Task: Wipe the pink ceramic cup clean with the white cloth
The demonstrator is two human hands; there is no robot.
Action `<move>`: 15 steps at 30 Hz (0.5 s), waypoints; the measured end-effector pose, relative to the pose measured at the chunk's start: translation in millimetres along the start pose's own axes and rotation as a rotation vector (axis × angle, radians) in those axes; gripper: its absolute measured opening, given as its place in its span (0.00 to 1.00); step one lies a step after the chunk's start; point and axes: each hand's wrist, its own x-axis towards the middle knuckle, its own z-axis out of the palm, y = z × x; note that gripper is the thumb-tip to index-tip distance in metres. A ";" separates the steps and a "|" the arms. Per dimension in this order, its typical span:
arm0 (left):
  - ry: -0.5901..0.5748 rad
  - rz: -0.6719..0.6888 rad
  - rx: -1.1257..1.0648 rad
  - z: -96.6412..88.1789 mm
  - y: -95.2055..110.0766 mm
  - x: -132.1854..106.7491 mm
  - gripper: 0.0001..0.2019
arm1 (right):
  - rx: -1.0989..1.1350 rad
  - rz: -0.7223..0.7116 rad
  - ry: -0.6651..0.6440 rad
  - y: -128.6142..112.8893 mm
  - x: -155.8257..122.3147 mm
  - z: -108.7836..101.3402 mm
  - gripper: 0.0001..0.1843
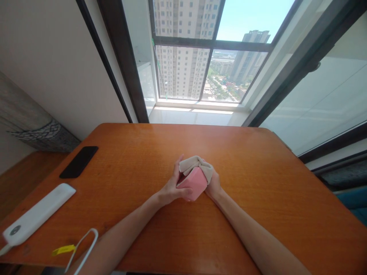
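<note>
Above the middle of the wooden table (137, 164), both of my hands are around a small pink box-like object (195, 182); its exact kind does not show. My left hand (174, 185) grips its left side, with the thumb across the near face and a finger raised behind. A beige cloth (197, 164) lies folded over the object's top and right side. My right hand (213, 185) presses this cloth against the right side, its fingers mostly hidden behind cloth and object.
A black phone (79, 162) lies at the table's left edge. Nearer me is a white power strip (40, 214). A white cable (93, 233) with a yellow tag (63, 250) loops by my left forearm. Beyond the table's far edge stands a large window (212, 44).
</note>
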 end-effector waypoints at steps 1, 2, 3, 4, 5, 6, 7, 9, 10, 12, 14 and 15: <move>-0.011 0.004 -0.017 0.1 -0.7 -0.1 0.73 | -0.033 -0.073 -0.017 -3.1 -2.4 0.4 0.25; -0.026 0.012 -0.034 0.2 -1.7 -0.1 0.74 | -0.085 -0.150 -0.036 -7.9 -5.0 0.5 0.25; -0.042 0.023 -0.052 0.3 -2.9 0.3 0.75 | -0.158 -0.226 -0.065 -14.5 -7.7 0.2 0.24; -0.061 0.032 -0.068 0.5 -4.2 0.9 0.75 | -0.253 -0.308 -0.105 -22.5 -10.2 -0.2 0.24; -0.082 0.040 -0.080 0.7 -5.4 1.8 0.73 | -0.361 -0.398 -0.150 -31.3 -12.5 -0.4 0.24; -0.105 0.042 -0.088 0.8 -6.4 2.9 0.71 | -0.489 -0.511 -0.218 -40.3 -14.5 -0.3 0.24; -0.129 0.041 -0.089 0.9 -7.2 4.2 0.68 | -0.630 -0.646 -0.299 -48.8 -16.4 0.5 0.22; -0.154 0.054 -0.029 0.8 -8.1 6.9 0.62 | -0.893 -0.881 -0.453 -61.7 -20.1 4.2 0.16; -0.149 0.073 0.034 0.6 -8.3 8.0 0.61 | -0.984 -0.964 -0.508 -65.5 -21.9 7.0 0.14; -0.115 0.115 0.177 -0.2 -8.5 9.7 0.62 | -1.059 -1.040 -0.568 -67.9 -24.8 12.4 0.12; -0.063 0.130 0.269 -1.0 -8.4 10.2 0.65 | -1.016 -1.016 -0.588 -64.7 -25.3 15.4 0.13; -0.036 0.122 0.277 -1.2 -8.2 10.1 0.67 | -0.966 -0.968 -0.590 -61.6 -24.3 15.2 0.13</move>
